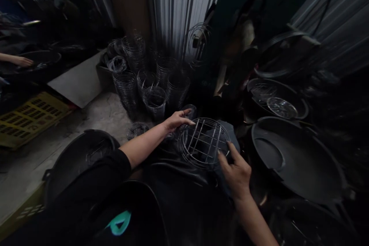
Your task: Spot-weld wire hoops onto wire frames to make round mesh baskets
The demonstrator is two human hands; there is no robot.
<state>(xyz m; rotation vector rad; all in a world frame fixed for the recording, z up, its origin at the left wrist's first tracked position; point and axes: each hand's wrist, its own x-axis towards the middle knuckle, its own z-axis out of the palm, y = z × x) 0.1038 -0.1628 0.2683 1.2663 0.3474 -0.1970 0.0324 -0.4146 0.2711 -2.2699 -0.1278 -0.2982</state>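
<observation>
A round wire grate, with straight bars crossing inside its rings, is in front of me above my dark-covered lap. Its right edge is pinched by my right hand, with the thumb and a finger at the rim. At the upper left of the grate, my left hand has its thumb and index finger stretched out and apart. The thumb tip is at the rim; whether it touches is unclear, and the other fingers are partly hidden. A blue-grey cloth or glove-like piece shows behind and below the grate.
Stacks of wire rings stand ahead on the floor. Large black basins lie to the right and left. A yellow crate is at far left, near another person's hand. A turquoise object lies low in front.
</observation>
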